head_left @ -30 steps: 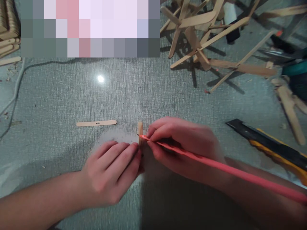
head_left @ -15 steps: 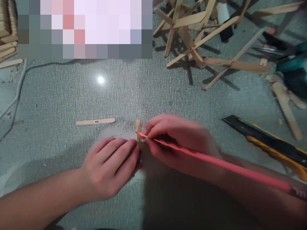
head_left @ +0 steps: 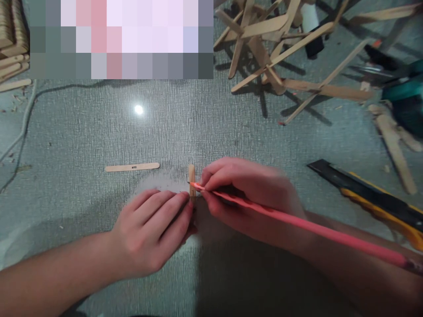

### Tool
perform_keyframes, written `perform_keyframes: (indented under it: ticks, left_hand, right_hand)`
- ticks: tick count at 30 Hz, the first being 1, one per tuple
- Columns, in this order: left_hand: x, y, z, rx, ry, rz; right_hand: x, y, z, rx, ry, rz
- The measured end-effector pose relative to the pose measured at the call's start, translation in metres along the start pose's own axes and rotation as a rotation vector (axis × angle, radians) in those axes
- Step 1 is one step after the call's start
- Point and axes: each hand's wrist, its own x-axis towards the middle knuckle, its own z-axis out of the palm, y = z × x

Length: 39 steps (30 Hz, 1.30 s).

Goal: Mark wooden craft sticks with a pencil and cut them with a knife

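Note:
My right hand (head_left: 246, 193) is closed on a long pink pencil (head_left: 297, 222), gripped close to its point. The pencil's tip lies over an upright-lying wooden craft stick (head_left: 192, 173), at the stick's left edge. Around the lower part of that stick my left hand (head_left: 153, 229) is closed, fingers bent and pressed together, hiding its near end. A second craft stick (head_left: 132, 167) with a small dark print in its middle lies crosswise to the left, beyond my left hand and touched by neither hand.
At the back right stands a tangle of joined craft sticks (head_left: 264, 26). A black and yellow utility knife (head_left: 363, 193) lies to the right. Stacked sticks (head_left: 13, 26) fill the far left corner, near a grey cable (head_left: 25, 114). A blurred block covers the top.
Both hands, the pencil and the held stick keep nearly the same places. The whole view has shifted very slightly to the right.

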Motion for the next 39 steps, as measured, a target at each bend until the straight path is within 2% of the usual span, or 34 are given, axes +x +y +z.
perform_keyframes:
  ticks: [39]
  left_hand:
    - [0.0025,-0.0010,0.0007,-0.009,0.024,-0.016]
  right_hand:
    - [0.0005,0.0002,0.0012,0.025,0.006,0.002]
